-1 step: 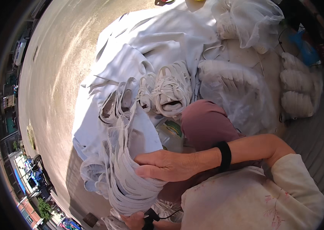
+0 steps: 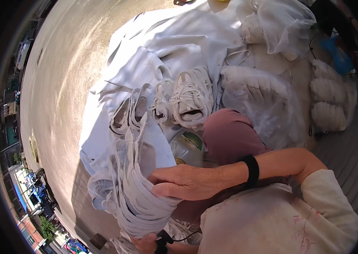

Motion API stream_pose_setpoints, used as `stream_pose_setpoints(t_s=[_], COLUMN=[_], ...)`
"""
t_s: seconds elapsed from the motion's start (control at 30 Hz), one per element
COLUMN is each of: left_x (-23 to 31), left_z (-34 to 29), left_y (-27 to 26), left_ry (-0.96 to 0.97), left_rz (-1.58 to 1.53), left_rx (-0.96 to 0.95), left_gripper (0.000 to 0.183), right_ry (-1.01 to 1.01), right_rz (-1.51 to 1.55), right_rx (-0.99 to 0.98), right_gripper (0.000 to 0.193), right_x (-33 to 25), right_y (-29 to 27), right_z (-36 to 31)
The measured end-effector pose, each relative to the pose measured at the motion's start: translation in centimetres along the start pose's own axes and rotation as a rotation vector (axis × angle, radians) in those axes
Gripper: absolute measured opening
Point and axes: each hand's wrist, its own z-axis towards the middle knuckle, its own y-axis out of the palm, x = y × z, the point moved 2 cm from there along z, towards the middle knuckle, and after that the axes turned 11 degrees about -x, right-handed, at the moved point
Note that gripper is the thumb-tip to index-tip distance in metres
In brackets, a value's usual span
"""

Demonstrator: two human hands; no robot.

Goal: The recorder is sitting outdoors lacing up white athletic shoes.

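- Bundle of layered off-white shoe-upper-like pieces (image 2: 145, 207), one, lower left of centre in the frame; layers too tightly nested to count.
- Hands, two, both at that bundle.
- Right hand (image 2: 183, 182), near the centre: grip closed on the bundle's right-hand edge, thumb lying over the near side.
- Left hand (image 2: 146, 243), at the lower edge: against the bundle's bottom end, partly hidden; cannot tell how far closed the grip is.
- Black wristbands, two: one on the right wrist (image 2: 252, 171), one on the left (image 2: 162, 244).
- Open, sandal-like uppers, two, side by side just above the bundle: one farther left (image 2: 121, 117), one closer to the centre (image 2: 141, 106).
- Laced off-white shoes (image 2: 190, 101), at least two, right of those uppers; exact number unclear where close-packed.
- Rounded whitish piece (image 2: 101, 190), one, just left of the bundle.
- White sheet (image 2: 174, 51), one, creased, spread under the shoes through the upper middle.
- Clear container with a green label (image 2: 187, 146), one, between the shoes and a single mauve-clad knee (image 2: 232, 133).
- Clear plastic bags, three: upper right (image 2: 287, 25), right of centre (image 2: 259, 91), far right (image 2: 331, 95), the last around three pale ridged sections.
- Blue object (image 2: 337, 53), one, upper right.
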Motion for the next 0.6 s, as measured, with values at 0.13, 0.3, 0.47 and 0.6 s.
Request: stream_pose_setpoints(t_s=[0.13,0.3,0.47,0.6], left_x=[0.0,1.6,-1.4,-6.1], left_z=[0.9,8.8,19.0,25.3], left_y=[-3.7,-1.3,1.2,4.8], left_ry=[-0.041,-0.029,0.026,0.236], left_rz=[0.148,0.314,0.556,0.663], left_rx=[0.108,0.002,-0.456,-0.579], left_gripper=[0.082,0.074,0.046,0.044], right_ry=[0.173,0.077,-0.223,-0.106], right_rz=[-0.320,-0.023,-0.220,-0.355], right_rx=[-0.087,0.239,0.530,0.674], right_gripper=[0.026,0.020,0.031,0.029], right_x=[-1.7,-7.4,-11.5,-11.2], right_y=[-1.8,-3.6,-5.4,-7.9], right_z=[-1.5,-1.4,-4.8,-8.6])
